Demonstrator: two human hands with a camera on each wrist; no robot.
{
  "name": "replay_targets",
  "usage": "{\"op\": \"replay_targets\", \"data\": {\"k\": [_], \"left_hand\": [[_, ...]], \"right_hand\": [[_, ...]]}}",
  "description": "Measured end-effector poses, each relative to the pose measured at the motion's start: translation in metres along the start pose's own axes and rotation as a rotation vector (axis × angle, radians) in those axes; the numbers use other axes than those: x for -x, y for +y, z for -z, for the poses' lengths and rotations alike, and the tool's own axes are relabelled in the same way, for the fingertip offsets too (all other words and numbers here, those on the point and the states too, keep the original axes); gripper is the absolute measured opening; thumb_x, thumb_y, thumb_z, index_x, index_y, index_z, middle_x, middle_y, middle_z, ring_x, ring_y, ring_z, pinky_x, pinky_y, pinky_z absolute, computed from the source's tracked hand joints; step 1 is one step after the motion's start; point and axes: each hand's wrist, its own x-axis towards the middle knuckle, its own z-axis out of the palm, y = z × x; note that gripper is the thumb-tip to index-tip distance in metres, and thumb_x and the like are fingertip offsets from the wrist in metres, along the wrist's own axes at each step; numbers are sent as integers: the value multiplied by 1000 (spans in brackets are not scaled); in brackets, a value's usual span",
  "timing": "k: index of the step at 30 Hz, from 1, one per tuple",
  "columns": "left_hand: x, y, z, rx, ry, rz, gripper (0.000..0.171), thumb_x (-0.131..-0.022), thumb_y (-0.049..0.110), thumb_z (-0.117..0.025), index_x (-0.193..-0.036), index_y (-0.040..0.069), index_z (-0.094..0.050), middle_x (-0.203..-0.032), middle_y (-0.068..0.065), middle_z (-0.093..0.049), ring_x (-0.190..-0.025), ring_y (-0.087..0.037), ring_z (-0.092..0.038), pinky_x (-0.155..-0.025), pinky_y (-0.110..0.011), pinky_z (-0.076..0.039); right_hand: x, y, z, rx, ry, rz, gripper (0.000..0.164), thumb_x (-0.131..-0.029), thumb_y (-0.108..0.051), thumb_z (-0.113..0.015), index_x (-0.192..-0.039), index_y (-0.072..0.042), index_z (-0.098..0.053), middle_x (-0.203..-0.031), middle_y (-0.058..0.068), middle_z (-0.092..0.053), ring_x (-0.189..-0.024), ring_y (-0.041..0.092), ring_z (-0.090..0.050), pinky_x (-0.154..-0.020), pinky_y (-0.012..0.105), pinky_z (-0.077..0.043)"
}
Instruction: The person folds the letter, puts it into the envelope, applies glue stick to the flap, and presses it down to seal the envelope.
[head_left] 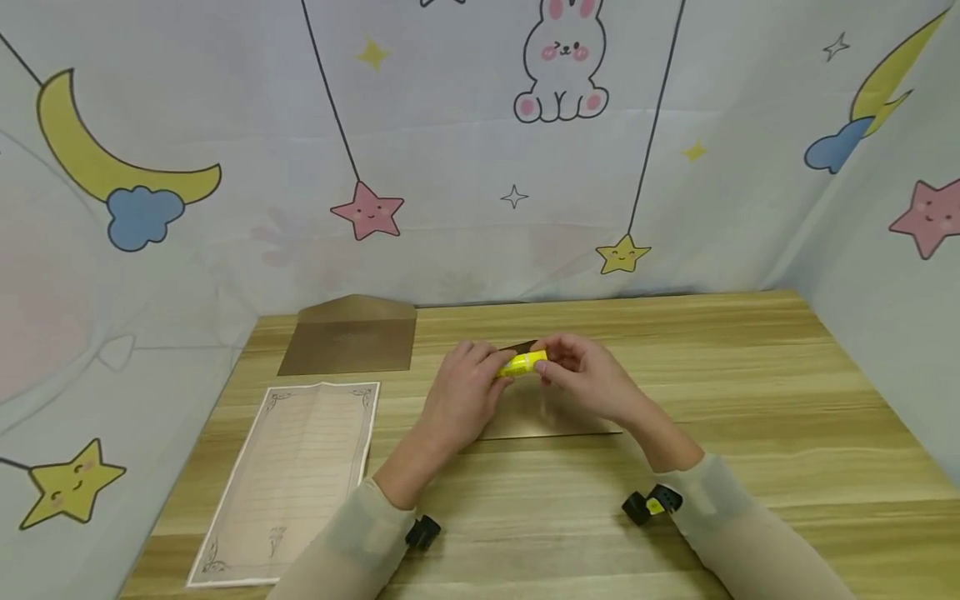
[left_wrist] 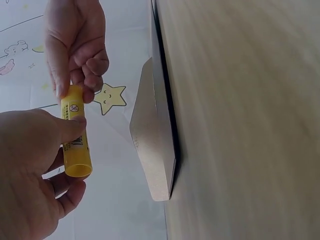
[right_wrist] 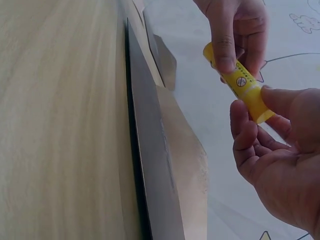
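1. As I watch remotely, one lined sheet lies leftmost, one brown envelope beyond it.
2. The left hand grips one yellow tube above a second envelope.
3. The right hand, second of two, pinches the tube's right end.

A yellow tube is gripped by the left hand, thumb laid across its printed label, while its other end is pinched by the right hand. The tube is held above the tabletop, on which a brown envelope is laid, its peaked flap seen against the tabletop's edge. Beyond that edge, a white backdrop is decorated with a yellow star.
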Motion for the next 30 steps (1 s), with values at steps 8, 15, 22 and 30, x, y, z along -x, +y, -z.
{"op": "replay_targets", "data": {"k": [8,15,22,30], "left_hand": [[-2,1,5,-18,-8,21,36,-92,16,-86,-125,10,-76,-109,-4,-70,-99,-26,-61,-81,-44,-53],[-2,1,4,-46,-15,-11,34,-93,17,-85,-125,10,-76,-108,-3,-69,-99,-25,-60,-79,-42,-51],[-1,1,4,-46,-21,-1,34,-93,18,-85,-126,12,-75,-109,-2,-69,-100,-25,-59,-78,-40,-48],[0,1,5,-45,-17,6,34,-93,18,-85,-126,12,-75,-111,-2,-69,-100,-25,-59,-80,-41,-49]], "right_hand": [[0,-2,5,-17,-1,-38,44,-104,-19,-73,-141,-1,-58,-116,20,-69,-101,36,-70,-87,42,-62],[-1,-1,4,4,16,-153,39,-109,-38,-64,-120,-1,-67,-102,26,-72,-84,41,-68,-68,40,-57],[1,-2,5,-33,-4,-77,26,-105,-16,-70,-126,-1,-65,-107,23,-68,-95,43,-68,-82,46,-62],[1,-3,8,-19,-21,-57,44,-102,-15,-75,-140,-2,-57,-120,18,-67,-105,34,-68,-88,39,-61]]}}
